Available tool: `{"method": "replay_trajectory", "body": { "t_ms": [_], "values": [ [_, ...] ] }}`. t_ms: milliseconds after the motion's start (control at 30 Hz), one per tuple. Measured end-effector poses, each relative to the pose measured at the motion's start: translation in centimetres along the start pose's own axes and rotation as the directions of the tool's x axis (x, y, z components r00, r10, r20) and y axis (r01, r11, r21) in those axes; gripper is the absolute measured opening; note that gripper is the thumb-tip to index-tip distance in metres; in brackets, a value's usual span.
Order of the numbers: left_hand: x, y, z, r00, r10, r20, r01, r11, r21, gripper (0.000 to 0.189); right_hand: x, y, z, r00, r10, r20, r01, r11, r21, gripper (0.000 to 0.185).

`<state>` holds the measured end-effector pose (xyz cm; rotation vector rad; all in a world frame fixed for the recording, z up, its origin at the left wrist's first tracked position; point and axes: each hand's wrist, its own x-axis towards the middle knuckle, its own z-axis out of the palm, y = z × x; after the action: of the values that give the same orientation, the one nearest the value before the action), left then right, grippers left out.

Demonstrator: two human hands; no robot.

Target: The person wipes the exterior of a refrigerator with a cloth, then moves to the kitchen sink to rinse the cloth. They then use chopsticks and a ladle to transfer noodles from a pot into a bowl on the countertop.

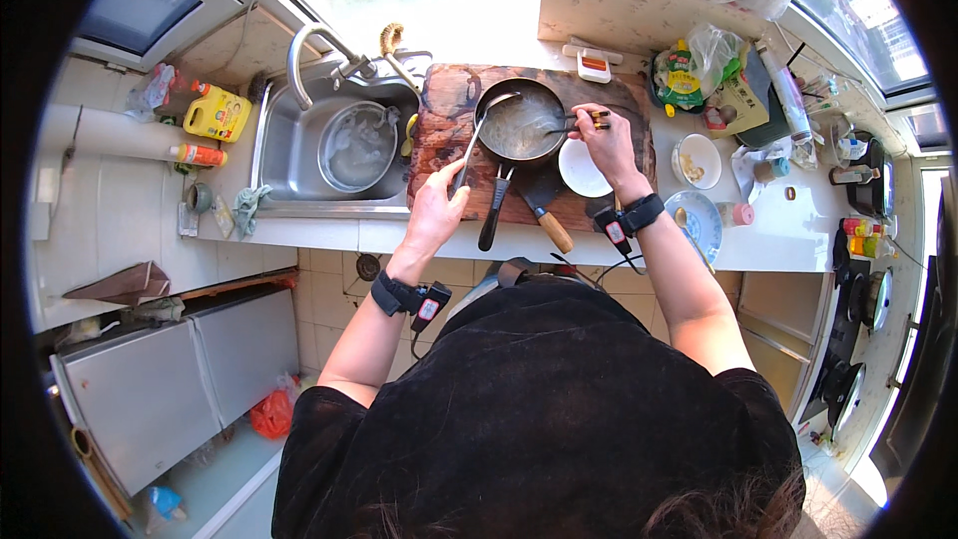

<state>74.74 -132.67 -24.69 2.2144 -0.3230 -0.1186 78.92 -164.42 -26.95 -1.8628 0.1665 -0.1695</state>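
Observation:
My left hand grips the dark handle of a metal ladle or spoon, whose head rests inside the pan near its far rim. Between my fingers and thumb, my right hand holds dark chopsticks with gold bands, their tips in the pan. The dark saucepan points its black handle toward me and holds pale, thin noodle-like strands that look wet. It stands on a worn wooden cutting board. Just below my right hand is a small white bowl. A wooden-handled cleaver lies beside the pan handle, jutting past the counter edge.
To the left, a steel sink with a faucet contains a metal basin. On the right are a bowl with pale pieces, a blue-patterned plate with a spoon, and a pink-capped jar. Bottles and bags crowd the back right.

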Motion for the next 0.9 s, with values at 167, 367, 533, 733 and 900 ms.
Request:
{"method": "replay_trajectory", "body": {
  "t_ms": [167,367,533,733,900],
  "values": [
    [-0.5,1.4,0.2,0.916,-0.31,0.255,0.4,0.764,-0.507,0.045,0.5,-0.3,0.6,0.98,0.199,0.025,-0.197,0.924,0.327,0.025],
    [-0.3,2.1,0.1,0.87,-0.4,0.289,0.487,0.604,-0.63,0.045,0.1,-2.8,0.6,0.993,0.094,0.078,-0.118,0.905,0.409,0.022],
    [-0.3,2.2,0.7,0.877,-0.38,0.293,0.476,0.605,-0.638,0.044,-0.2,-2.2,0.1,0.965,0.073,0.253,-0.123,0.974,0.188,0.024],
    [-1.1,2.9,1.2,0.885,-0.353,0.304,0.464,0.621,-0.632,0.047,-0.4,1.3,0.6,0.983,0.18,0.044,-0.185,0.96,0.211,0.026],
    [-1.9,3.6,1.8,0.875,-0.345,0.34,0.481,0.543,-0.688,0.043,-0.4,2.5,0.9,0.978,0.206,0.009,-0.183,0.847,0.5,0.029]
  ]
}}
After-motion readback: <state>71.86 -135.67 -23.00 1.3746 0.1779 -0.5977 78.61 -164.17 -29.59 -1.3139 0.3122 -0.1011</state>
